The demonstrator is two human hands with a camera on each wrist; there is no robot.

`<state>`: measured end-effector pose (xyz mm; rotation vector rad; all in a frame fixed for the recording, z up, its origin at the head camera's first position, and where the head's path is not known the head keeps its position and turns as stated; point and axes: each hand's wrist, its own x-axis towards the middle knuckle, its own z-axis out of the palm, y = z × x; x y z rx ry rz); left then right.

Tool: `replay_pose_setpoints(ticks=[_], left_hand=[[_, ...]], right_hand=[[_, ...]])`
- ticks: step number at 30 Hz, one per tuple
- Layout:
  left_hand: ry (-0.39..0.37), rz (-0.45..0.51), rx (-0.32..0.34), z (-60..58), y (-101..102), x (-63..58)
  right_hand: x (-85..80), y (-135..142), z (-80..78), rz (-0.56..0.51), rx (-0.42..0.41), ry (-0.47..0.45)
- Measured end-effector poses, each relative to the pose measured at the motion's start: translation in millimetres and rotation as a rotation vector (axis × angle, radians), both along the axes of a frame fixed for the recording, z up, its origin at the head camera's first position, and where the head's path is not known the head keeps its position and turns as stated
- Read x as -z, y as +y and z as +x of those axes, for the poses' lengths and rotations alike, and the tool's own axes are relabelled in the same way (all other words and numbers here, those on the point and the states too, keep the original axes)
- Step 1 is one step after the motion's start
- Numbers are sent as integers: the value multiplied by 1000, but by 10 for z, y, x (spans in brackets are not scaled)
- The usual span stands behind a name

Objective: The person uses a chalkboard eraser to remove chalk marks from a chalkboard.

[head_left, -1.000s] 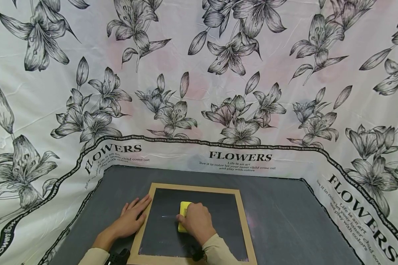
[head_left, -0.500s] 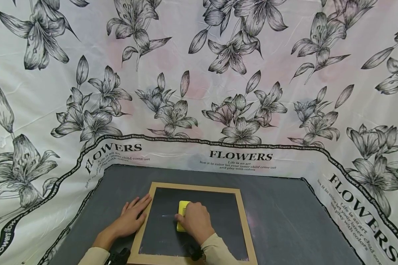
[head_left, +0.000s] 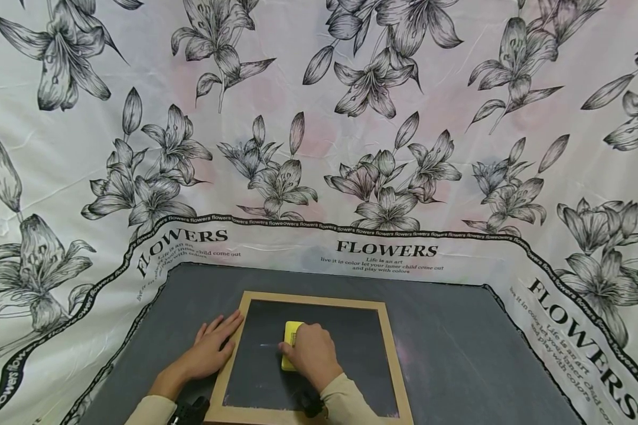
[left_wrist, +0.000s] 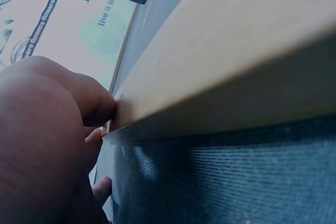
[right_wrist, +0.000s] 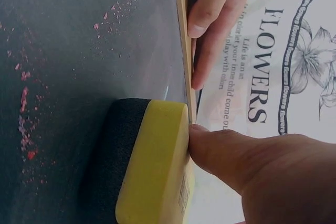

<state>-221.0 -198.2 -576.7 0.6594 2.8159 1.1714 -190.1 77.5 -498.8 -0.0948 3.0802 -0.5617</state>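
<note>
The floral curtain (head_left: 266, 77) rises all round the far side and both flanks, its "FLOWERS" lettering running just above where the tabletop meets it. The gray tabletop (head_left: 457, 342) reaches to that line at the back; to the right of the board it stretches widely to the slanting cloth edge, and a narrower strip lies on the left, where a forearm crosses. The framed chalkboard (head_left: 358, 354) lies flat toward the person's side, well apart from the back edge. Its wooden frame (head_left: 316, 298) makes a low raised border, with a broad stretch of dark surface between the eraser and the right-hand rail.

The left hand (head_left: 207, 351) comes in low from the left, palm down, fingers straight and slightly spread, the fingertips against the outer side of the left rail. The right hand (head_left: 316, 354) leans in from the near right, fingers curled, gripping the chalkboard eraser (head_left: 291, 333) with its thumb along the yellow body. The eraser sits left of the board's middle, its black pad (right_wrist: 113, 150) facing the surface; most of the gripping fingers are hidden. Reddish-pink chalk crumbs (right_wrist: 25, 98) are scattered on the board near it.
</note>
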Motion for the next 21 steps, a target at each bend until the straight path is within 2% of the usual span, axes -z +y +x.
replay_pose_setpoints(ticks=[21], left_hand=[[-1, 5, 8, 10, -12, -21]], right_hand=[[8, -57, -7, 23, -9, 8]])
